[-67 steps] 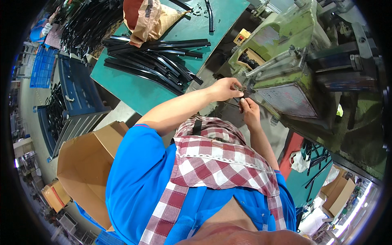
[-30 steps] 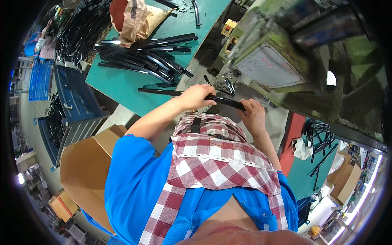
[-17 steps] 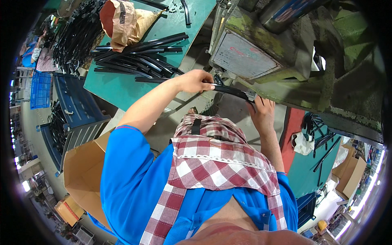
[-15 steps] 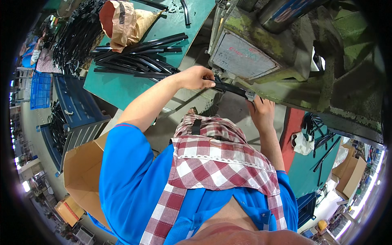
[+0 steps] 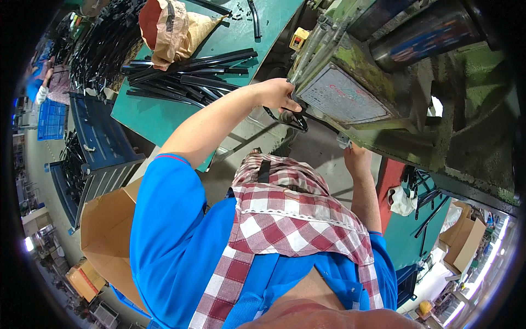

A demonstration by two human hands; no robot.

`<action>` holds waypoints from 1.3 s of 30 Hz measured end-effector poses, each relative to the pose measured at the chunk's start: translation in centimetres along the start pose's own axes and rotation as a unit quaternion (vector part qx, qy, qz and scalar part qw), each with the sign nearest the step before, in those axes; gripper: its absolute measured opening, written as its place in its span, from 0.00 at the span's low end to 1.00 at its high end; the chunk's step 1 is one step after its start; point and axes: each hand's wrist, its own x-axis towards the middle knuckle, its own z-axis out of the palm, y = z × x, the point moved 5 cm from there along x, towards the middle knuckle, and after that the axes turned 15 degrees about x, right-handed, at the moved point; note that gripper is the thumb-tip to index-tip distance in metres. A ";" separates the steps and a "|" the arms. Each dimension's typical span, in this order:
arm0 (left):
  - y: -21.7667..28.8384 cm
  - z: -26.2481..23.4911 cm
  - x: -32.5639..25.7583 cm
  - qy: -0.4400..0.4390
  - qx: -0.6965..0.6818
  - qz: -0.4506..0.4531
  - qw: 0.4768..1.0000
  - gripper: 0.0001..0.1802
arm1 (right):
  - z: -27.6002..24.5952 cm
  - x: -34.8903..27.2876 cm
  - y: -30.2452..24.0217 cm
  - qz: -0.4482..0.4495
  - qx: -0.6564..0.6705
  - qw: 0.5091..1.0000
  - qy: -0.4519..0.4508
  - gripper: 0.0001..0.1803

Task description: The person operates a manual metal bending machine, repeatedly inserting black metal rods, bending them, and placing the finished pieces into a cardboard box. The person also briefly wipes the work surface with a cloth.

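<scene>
The left hand (image 5: 278,94) is closed around a curved black strip (image 5: 289,118), holding it just under the lower left edge of the green machine (image 5: 383,109). The strip hangs below the fingers, beside the grey plate (image 5: 342,98) on the machine's face. The right hand (image 5: 356,157) reaches up against the machine's underside; its fingers are hidden, so I cannot tell its grip. More black strips (image 5: 186,71) lie piled on the green bench (image 5: 159,118), next to a brown paper bag (image 5: 167,27).
</scene>
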 end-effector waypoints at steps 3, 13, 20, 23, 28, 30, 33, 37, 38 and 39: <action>2.3 -0.1 0.2 0.000 0.019 0.027 0.999 0.23 | -0.5 -0.1 0.8 0.032 -0.004 0.999 0.005 0.15; 1.7 -1.7 -0.9 -0.069 -0.031 0.066 0.995 0.15 | 0.4 -0.1 2.1 0.040 0.001 0.999 -0.035 0.18; 2.8 -1.4 0.2 -0.036 0.006 0.037 0.999 0.24 | -2.1 -0.5 2.1 0.099 0.085 0.991 0.043 0.17; 2.4 -0.7 1.0 -0.021 0.037 0.035 0.998 0.26 | -2.0 -0.9 3.2 0.082 0.086 0.993 0.020 0.20; 0.7 -0.2 1.4 0.037 0.053 0.078 0.995 0.25 | -1.0 -0.8 2.7 0.047 0.003 0.999 0.013 0.21; -0.3 0.9 1.8 0.086 0.066 0.112 0.988 0.25 | -0.7 -0.8 2.9 0.041 0.015 0.999 0.007 0.21; 0.4 1.3 1.0 0.119 0.102 0.148 0.977 0.22 | -0.4 -1.7 3.0 0.048 0.025 0.999 0.000 0.21; 2.1 2.4 -0.3 0.077 0.157 0.145 0.974 0.22 | 0.5 -1.1 3.3 0.046 0.057 0.997 0.009 0.23; 3.6 1.8 -1.3 0.068 0.182 0.127 0.973 0.22 | 0.9 -0.7 2.5 0.037 0.063 0.997 0.019 0.23; 4.8 1.1 -2.1 0.058 0.206 0.110 0.971 0.23 | 2.2 -0.1 2.0 0.006 0.034 0.999 0.004 0.25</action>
